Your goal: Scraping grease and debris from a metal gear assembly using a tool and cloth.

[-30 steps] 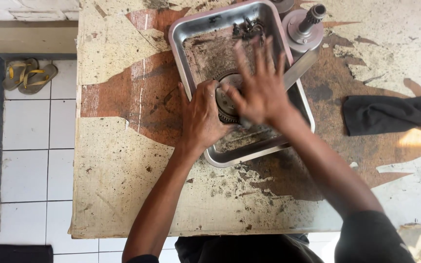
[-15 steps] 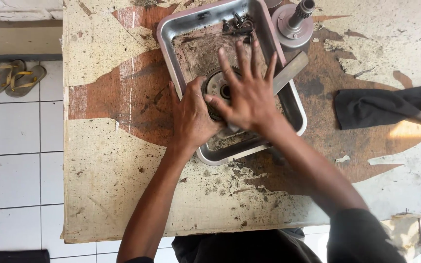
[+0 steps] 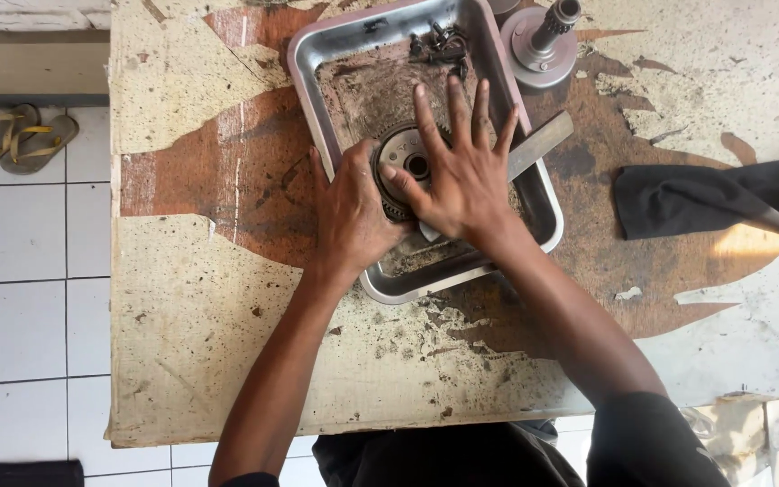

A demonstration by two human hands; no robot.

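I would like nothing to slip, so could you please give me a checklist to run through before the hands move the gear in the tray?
1. Left hand on the gear: ok, it cups the gear's left edge.
2. Right hand on the gear: ok, it lies flat across it with fingers spread.
3. Gear inside the tray: ok, it lies on the tray floor.
4. Small parts away from the hands: ok, they lie in the tray's far corner.
5. Flat bar secure: cannot tell, it lies across the tray rim, partly under the right hand.
6. Cloth out of the way: ok, it lies on the table beside the tray.
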